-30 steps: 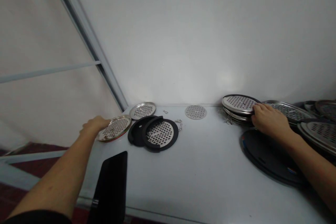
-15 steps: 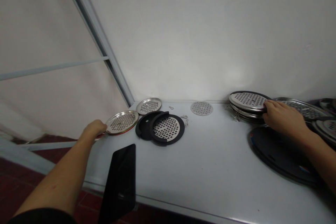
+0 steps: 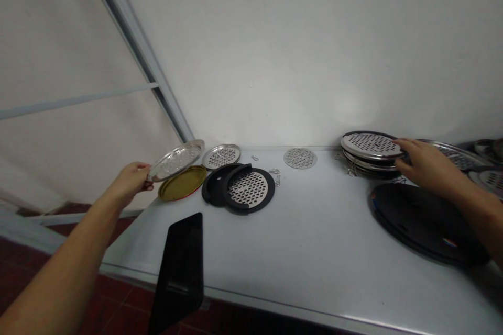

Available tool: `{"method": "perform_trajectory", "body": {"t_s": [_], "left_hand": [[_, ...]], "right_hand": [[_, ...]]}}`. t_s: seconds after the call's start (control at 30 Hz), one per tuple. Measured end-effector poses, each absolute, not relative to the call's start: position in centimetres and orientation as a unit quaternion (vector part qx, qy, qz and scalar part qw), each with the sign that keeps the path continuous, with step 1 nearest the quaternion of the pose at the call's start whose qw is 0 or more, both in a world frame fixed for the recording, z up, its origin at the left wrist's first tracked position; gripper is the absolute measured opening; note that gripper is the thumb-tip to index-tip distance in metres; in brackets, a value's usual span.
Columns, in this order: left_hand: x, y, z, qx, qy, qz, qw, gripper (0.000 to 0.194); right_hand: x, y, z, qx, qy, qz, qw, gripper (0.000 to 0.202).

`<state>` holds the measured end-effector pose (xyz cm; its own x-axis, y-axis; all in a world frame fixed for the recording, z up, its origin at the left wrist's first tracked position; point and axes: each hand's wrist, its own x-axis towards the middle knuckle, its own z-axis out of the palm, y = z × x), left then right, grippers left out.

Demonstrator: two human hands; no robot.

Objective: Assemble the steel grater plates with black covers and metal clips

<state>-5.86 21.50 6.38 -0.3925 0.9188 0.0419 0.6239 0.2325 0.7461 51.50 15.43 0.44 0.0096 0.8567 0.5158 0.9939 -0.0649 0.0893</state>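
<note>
- Left hand (image 3: 131, 179), at ten o'clock on the table (image 3: 310, 241), is gripping the rim of a perforated steel tray (image 3: 177, 162), which is tilting above a gold-coloured tray (image 3: 184, 182) and leaving much of its face exposed.
- Right hand (image 3: 428, 167), at two o'clock, is curling partly open at the edge of the grater stack (image 3: 369, 145); whether it is gripping cannot be told.
- Flat perforated disc (image 3: 300, 158) is lying at twelve o'clock.

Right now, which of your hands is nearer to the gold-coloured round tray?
The left hand: it is just beside the gold tray, holding a perforated plate above it. The right hand is far across the table.
</note>
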Motion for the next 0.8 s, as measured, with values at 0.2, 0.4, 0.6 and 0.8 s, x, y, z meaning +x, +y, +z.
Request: {"method": "perform_trajectory", "body": {"t_s": [0.2, 0.4, 0.6, 0.8], "left_hand": [[5.2, 15.5, 7.1, 0.707, 0.606, 0.237, 0.278, 0.018], [13.3, 12.0, 1.9, 0.793, 0.523, 0.123, 0.287, 0.014], [15.6, 12.3, -0.2, 0.746, 0.564, 0.066, 0.346, 0.015], [10.4, 13.1, 1.8, 0.745, 0.589, 0.085, 0.300, 0.028]], "right_hand": [[45.3, 13.5, 2.7, -0.587, -0.759, -0.107, 0.260, 0.039], [39.3, 16.3, 1.6, -0.569, -0.819, -0.042, 0.057, 0.034], [34.5, 23.8, 0.9, -0.565, -0.825, -0.017, 0.008, 0.040], [33.7, 26.0, -0.7, -0.575, -0.818, 0.005, -0.026, 0.040]]}}
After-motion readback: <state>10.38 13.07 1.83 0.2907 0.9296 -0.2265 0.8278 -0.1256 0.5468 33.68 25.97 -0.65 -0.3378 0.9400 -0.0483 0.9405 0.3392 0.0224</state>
